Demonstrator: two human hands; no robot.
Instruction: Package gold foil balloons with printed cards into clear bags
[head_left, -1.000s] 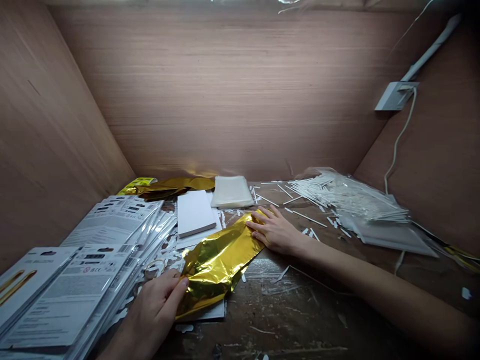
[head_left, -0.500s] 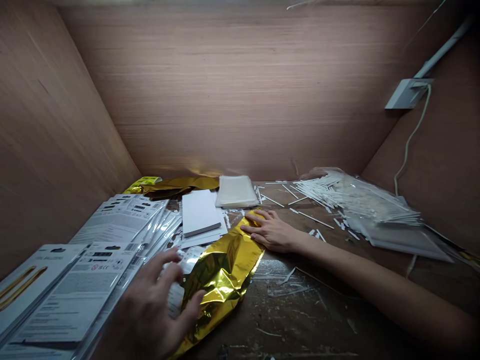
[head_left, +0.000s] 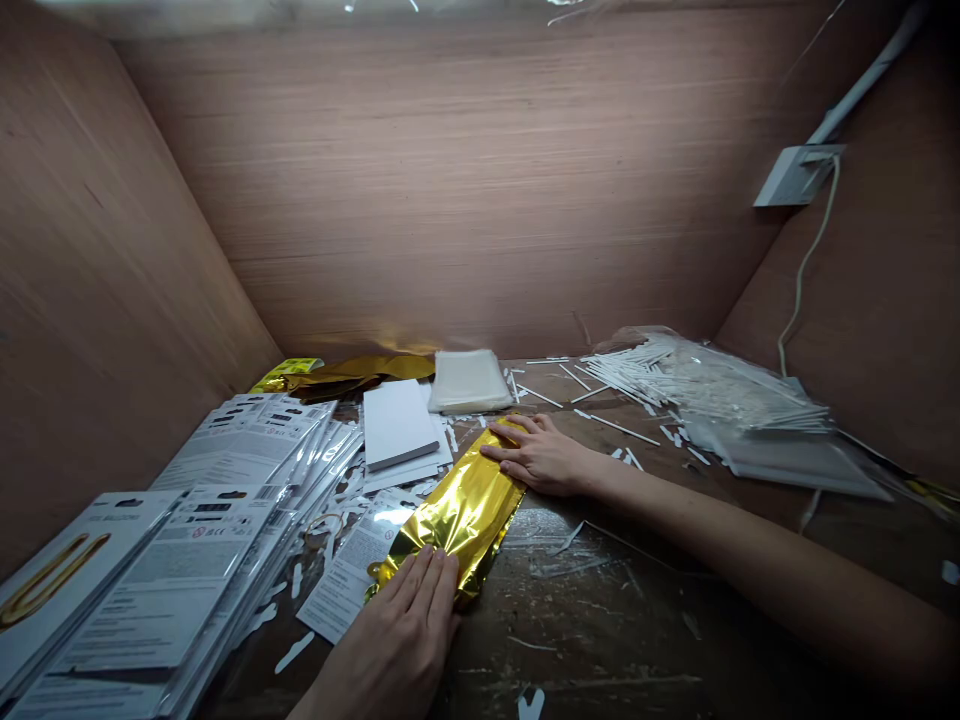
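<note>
A crinkled gold foil piece (head_left: 459, 508) lies on the worn brown table (head_left: 600, 610), folded into a narrow strip. My left hand (head_left: 401, 625) lies flat on its near end, fingers stretched out together, pressing the foil down. At the strip's far end my right hand (head_left: 536, 455) rests flat with its fingers spread over the foil. A printed card (head_left: 346, 578) lies partly under the strip's near end.
Stacks of printed packaged cards (head_left: 180, 540) fill the left side. A white card block (head_left: 397, 425), a pile of clear bags (head_left: 469, 380) and more gold foil (head_left: 352, 372) lie at the back. White sticks in plastic (head_left: 705, 390) sit right. Wooden walls enclose the space.
My left hand let go of the foil's near edge, lifted, then came down flat on the folded near end. The foil is now narrower and shorter. My right hand stayed put.
</note>
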